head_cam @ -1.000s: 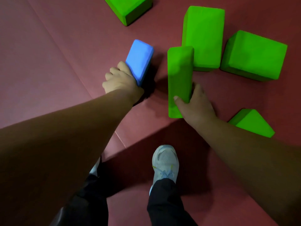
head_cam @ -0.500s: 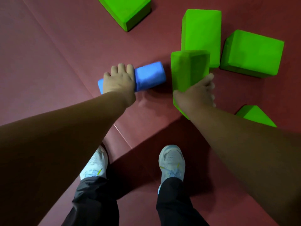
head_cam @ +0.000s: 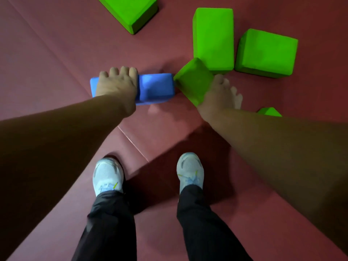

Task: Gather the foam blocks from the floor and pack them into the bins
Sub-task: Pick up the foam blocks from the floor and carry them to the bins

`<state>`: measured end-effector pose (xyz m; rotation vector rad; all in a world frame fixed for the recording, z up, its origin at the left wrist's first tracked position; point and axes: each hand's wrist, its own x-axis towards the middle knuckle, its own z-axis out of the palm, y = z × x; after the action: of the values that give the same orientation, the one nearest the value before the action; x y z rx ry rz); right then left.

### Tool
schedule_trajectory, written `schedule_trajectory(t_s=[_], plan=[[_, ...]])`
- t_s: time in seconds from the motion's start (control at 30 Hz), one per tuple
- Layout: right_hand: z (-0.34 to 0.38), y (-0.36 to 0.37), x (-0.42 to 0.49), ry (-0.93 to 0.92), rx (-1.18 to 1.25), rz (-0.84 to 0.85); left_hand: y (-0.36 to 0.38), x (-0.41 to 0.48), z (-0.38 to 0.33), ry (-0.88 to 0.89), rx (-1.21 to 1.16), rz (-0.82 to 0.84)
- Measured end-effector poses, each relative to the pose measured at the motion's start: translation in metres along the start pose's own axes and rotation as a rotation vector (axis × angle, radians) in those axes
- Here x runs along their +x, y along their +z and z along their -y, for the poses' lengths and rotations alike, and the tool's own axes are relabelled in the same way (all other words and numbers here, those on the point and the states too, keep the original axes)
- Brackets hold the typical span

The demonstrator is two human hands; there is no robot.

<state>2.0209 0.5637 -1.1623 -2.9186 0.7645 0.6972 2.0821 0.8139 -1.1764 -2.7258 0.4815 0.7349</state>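
- Blue rectangular foam block (head_cam: 156, 87): low over the maroon floor mat (head_cam: 56, 63); the left hand (head_cam: 116, 85) clasps its middle, fingers curled over the far edge. Contact with the mat cannot be told.
- Green rectangular foam block (head_cam: 194, 81): tilted, just beside the blue one; the right hand (head_cam: 220, 95) grips its near end, fingers blurred.
- Farthest green foam block (head_cam: 130, 10): cut off by the top edge.
- Small green foam piece (head_cam: 270, 112): mostly hidden behind the right forearm.

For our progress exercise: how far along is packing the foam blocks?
Done: nothing packed; no bin shows. In hand: left hand grips the blue rectangular foam block, right hand the tilted green rectangular foam block. Left on the red floor: far green foam block, tall green foam block, right green foam block, small green foam piece.
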Motion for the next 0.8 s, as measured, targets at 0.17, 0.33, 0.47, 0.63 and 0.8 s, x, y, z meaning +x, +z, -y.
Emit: schedule_trajectory(t_s=[0.17,0.33,0.47,0.63,0.8], plan=[[0.0,-0.091,-0.034,-0.093,-0.113,-0.021,-0.079,-0.062,0.032,0.015,-0.04,-0.018],[-0.002,-0.228,-0.088,-0.226,-0.116,-0.07,-0.203,-0.147,0.068,0.094,-0.034,-0.07],[-0.012,-0.354,-0.136,-0.305,-0.159,-0.175,-0.326,-0.214,0.103,0.061,-0.022,-0.129],[-0.02,-0.508,-0.186,-0.348,-0.21,-0.384,-0.483,-0.274,0.145,-0.045,0.048,-0.321],[-0.011,-0.628,-0.243,-0.395,-0.197,-0.537,-0.604,-0.331,0.175,-0.139,-0.051,-0.489]])
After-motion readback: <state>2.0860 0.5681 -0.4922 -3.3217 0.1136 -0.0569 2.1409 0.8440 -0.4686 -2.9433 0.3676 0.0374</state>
